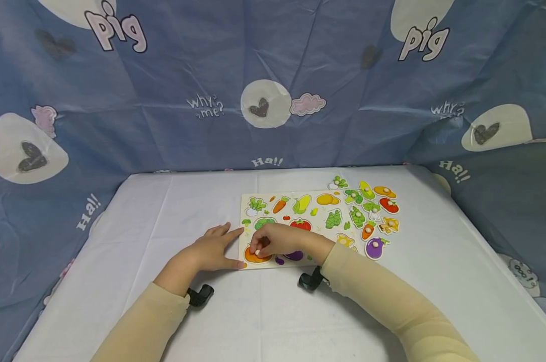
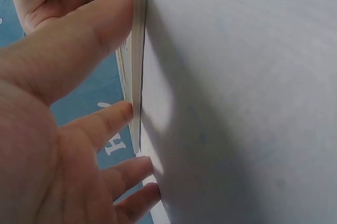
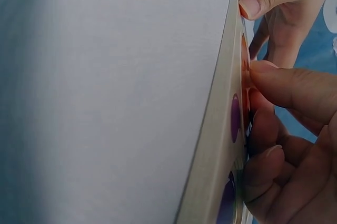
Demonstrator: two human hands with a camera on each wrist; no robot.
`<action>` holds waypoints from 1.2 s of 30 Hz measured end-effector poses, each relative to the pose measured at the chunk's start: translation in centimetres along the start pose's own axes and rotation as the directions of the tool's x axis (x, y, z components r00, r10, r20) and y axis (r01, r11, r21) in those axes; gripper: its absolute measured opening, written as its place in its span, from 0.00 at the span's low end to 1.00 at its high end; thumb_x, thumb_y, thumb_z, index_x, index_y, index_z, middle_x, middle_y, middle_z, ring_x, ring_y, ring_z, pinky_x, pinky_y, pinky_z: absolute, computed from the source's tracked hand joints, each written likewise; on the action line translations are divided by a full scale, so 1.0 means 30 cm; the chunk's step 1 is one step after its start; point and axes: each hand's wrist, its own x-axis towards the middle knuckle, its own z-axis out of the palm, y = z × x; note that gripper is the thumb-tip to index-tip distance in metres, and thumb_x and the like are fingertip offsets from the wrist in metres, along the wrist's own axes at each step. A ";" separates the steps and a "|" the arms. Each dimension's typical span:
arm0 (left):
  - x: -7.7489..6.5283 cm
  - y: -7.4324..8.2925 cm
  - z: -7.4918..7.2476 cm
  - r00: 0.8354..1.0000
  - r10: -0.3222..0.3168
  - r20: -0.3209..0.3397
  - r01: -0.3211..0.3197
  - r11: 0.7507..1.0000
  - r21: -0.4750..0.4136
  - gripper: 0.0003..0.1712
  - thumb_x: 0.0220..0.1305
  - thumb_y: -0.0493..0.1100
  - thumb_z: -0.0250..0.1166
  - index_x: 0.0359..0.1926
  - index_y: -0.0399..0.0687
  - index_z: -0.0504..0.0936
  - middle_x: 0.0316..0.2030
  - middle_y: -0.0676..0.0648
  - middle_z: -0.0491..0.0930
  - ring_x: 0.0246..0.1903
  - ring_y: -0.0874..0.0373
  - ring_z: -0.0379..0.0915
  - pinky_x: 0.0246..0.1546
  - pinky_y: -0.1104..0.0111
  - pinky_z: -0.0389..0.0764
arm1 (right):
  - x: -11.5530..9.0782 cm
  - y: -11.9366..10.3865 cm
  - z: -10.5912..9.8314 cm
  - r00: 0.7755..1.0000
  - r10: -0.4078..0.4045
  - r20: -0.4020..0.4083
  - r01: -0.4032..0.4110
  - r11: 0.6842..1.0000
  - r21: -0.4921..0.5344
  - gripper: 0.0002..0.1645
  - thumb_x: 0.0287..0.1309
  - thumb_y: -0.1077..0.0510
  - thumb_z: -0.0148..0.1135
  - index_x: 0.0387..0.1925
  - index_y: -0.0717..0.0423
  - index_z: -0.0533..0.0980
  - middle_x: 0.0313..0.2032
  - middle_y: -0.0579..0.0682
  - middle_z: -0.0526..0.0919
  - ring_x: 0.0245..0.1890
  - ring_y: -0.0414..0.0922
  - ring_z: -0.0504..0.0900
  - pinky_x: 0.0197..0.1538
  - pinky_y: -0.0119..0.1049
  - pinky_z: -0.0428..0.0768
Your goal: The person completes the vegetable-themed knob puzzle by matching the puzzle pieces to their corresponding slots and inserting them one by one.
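Note:
A vegetable puzzle board [image 1: 282, 241] with printed pictures lies flat on the white table. My right hand [image 1: 277, 239] reaches over its lower left part. Thumb and fingers pinch the small pale knob of an orange pumpkin piece [image 1: 259, 259], which sits over the board's lower left corner area. In the right wrist view the thumb tip of that hand meets the orange piece [image 3: 245, 61]. My left hand [image 1: 214, 249] spreads its fingers along the board's left edge, thumb at the near corner. The left wrist view shows its thumb and a finger touching the board's side [image 2: 137, 66].
Several loose knobbed vegetable pieces lie beyond the board's right edge, among them an eggplant [image 1: 374, 248], a tomato [image 1: 389, 205], a carrot [image 1: 367, 231] and a corn piece [image 1: 366, 190]. A blue printed cloth [image 1: 200, 136] hangs behind the table [image 1: 186, 201].

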 end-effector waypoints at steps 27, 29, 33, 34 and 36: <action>-0.002 0.004 0.003 1.000 -0.006 -0.016 0.006 1.000 -0.004 0.56 0.53 0.66 0.73 0.77 0.53 0.60 0.76 0.32 0.51 0.73 0.32 0.46 0.66 0.35 0.58 | -0.256 -0.009 -0.123 0.979 0.015 -0.201 -0.024 0.999 -0.042 0.08 0.65 0.58 0.66 0.45 0.54 0.82 0.34 0.42 0.78 0.33 0.43 0.76 0.36 0.34 0.77; -0.004 0.004 0.002 1.000 -0.006 -0.016 0.006 1.000 -0.008 0.56 0.52 0.66 0.73 0.77 0.53 0.60 0.76 0.32 0.51 0.73 0.31 0.46 0.66 0.35 0.58 | -0.284 -0.005 -0.136 0.976 0.012 -0.216 -0.022 0.999 -0.046 0.08 0.65 0.58 0.67 0.44 0.54 0.82 0.33 0.42 0.79 0.33 0.43 0.76 0.36 0.34 0.78; -0.009 0.007 -0.001 1.000 -0.007 -0.018 0.007 1.000 -0.016 0.56 0.52 0.67 0.73 0.77 0.53 0.60 0.76 0.32 0.51 0.73 0.31 0.46 0.66 0.34 0.57 | -0.339 0.007 -0.157 0.969 0.025 -0.246 -0.035 0.999 -0.036 0.08 0.64 0.60 0.67 0.44 0.55 0.82 0.34 0.42 0.79 0.34 0.44 0.76 0.38 0.36 0.79; -0.010 0.008 -0.001 1.000 -0.006 -0.018 0.006 1.000 -0.016 0.56 0.52 0.67 0.73 0.77 0.53 0.60 0.76 0.32 0.51 0.73 0.31 0.46 0.66 0.34 0.57 | -0.352 0.010 -0.161 0.966 0.033 -0.255 -0.042 0.999 -0.033 0.07 0.64 0.61 0.67 0.44 0.55 0.82 0.34 0.42 0.79 0.34 0.45 0.76 0.37 0.36 0.79; -0.010 0.009 -0.002 1.000 -0.006 -0.019 0.006 1.000 -0.013 0.56 0.52 0.67 0.73 0.77 0.53 0.60 0.76 0.32 0.51 0.73 0.31 0.46 0.66 0.34 0.57 | -0.380 0.020 -0.169 0.961 0.050 -0.273 -0.060 0.998 -0.025 0.07 0.64 0.61 0.67 0.43 0.54 0.82 0.34 0.43 0.79 0.34 0.46 0.76 0.36 0.36 0.78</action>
